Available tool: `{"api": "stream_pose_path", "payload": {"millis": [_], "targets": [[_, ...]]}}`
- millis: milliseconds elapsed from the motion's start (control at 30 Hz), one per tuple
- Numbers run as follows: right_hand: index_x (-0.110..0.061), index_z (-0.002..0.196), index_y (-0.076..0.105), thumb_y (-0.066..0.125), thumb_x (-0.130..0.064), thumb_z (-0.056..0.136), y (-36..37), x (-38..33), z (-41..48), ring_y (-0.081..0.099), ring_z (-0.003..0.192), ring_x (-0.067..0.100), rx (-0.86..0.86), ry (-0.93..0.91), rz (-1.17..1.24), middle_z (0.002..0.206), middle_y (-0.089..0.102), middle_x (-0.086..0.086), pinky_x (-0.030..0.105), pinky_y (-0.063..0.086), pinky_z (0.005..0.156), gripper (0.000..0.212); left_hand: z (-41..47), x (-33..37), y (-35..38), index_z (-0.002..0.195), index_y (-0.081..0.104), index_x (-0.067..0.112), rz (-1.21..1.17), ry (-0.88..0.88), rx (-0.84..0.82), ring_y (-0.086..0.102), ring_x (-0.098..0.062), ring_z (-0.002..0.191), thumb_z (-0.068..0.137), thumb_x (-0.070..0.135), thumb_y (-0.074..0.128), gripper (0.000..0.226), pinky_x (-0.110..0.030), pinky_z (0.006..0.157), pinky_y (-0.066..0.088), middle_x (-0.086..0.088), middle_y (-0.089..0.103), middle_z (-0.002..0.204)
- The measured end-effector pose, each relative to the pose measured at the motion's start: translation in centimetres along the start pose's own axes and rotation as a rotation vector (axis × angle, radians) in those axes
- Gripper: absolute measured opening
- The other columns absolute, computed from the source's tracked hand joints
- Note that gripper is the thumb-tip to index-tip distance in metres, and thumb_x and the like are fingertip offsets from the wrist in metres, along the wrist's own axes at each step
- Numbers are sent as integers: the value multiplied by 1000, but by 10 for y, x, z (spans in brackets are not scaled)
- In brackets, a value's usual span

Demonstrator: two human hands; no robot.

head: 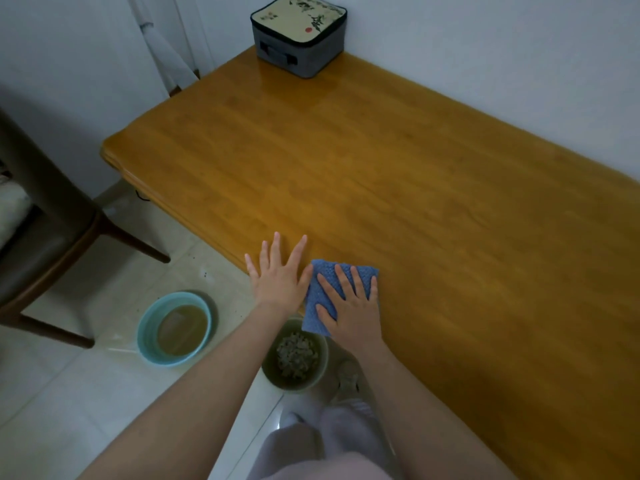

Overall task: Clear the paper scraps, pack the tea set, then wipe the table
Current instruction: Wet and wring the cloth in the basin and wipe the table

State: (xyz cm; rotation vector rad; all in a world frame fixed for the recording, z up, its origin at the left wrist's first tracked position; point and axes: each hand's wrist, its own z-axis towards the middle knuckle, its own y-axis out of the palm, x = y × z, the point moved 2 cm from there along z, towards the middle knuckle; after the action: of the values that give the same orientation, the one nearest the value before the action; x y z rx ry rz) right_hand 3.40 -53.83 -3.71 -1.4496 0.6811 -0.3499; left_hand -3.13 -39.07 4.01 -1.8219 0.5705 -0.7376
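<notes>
Head view. A blue cloth (322,266) is shown lying flat on the wooden table (415,185), at its near edge. The right hand (351,306) is laid palm down on top of the cloth, with the fingers straight and spread; nothing is gripped, and the cloth is pressed against the tabletop. The cloth's far and left margins are seen beyond the fingertips and the thumb, while its right part is covered by the hand. The left hand (280,278) is placed just beside the cloth, on its left, also palm down with the fingers extended and fanned; its fingers rest on the table's edge, and its thumb is seen at the cloth's left margin. A grey zipped case (298,39) with a painted lid stands at the table's far corner, against the wall, well apart from both hands. On the tiled floor (86,393) a blue basin (145,327) of brownish liquid is seen to the left of the forearms, and a green bin (266,368) holding paper scraps (296,355) stands below the table's edge, between the forearms. A chair (52,244) is partly visible at left.
</notes>
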Motion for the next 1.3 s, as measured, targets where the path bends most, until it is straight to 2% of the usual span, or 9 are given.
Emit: {"api": "stream_pose_path", "payload": {"millis": [167,333,467,633,767,900,1033,1167,1300], "targets": [[-41,151,25,26,-63,96,-4,21,8,17,148,28,-12,38,-14,161,23,-1,59,5,117,60,6,26,11,148,0,51,-10,50,-5,-8,-28,148,97,59,18,55,-57,115,-9,-2,-8,162],[-42,152,21,25,-63,96,-10,50,39,13,149,27,-42,99,-17,162,20,-2,60,8,118,59,27,47,19,148,0,52,6,89,-4,-8,-28,148,97,59,19,55,-57,115,-9,-2,-6,162],[-43,152,18,21,-64,96,-17,82,72,7,150,26,-58,113,-20,163,15,-3,58,1,118,60,53,67,25,148,-2,51,14,84,-22,-8,-28,148,97,59,20,55,-57,115,-9,-2,-6,162],[-42,152,21,21,-65,95,-27,134,121,10,150,26,-30,124,-26,162,19,-2,58,5,118,62,101,109,26,148,-1,51,-23,76,-16,-9,-26,148,98,58,22,56,-55,115,-9,-1,-7,162],[-43,153,16,13,-67,93,-37,179,165,5,150,26,-34,141,-38,163,13,-3,57,-3,118,65,149,149,30,149,2,50,27,151,21,-8,-27,148,98,58,22,56,-56,114,-10,-1,-5,162],[-43,153,12,7,-68,90,-48,222,203,3,150,26,-21,160,-57,163,9,-3,57,-4,118,67,202,192,32,149,5,49,61,217,73,-6,-28,148,98,58,23,55,-58,114,-9,-1,-2,162],[-44,153,13,8,-68,90,-55,259,236,3,150,25,-4,185,-68,163,10,-4,57,-3,118,67,246,224,27,149,7,48,34,247,124,-4,-28,148,98,57,23,54,-58,114,-8,-2,1,162],[-45,152,12,17,-68,93,-63,294,267,2,151,24,14,208,-77,163,9,-5,57,-4,118,64,279,237,25,149,4,49,52,267,163,-3,-28,148,97,58,23,56,-57,114,-8,-3,1,162],[-46,152,9,19,-67,94,-71,321,292,-2,151,23,6,232,-94,164,5,-5,57,-5,118,63,304,252,27,149,0,49,87,264,129,-5,-28,148,97,60,20,57,-56,114,-10,-2,-2,162]]}}
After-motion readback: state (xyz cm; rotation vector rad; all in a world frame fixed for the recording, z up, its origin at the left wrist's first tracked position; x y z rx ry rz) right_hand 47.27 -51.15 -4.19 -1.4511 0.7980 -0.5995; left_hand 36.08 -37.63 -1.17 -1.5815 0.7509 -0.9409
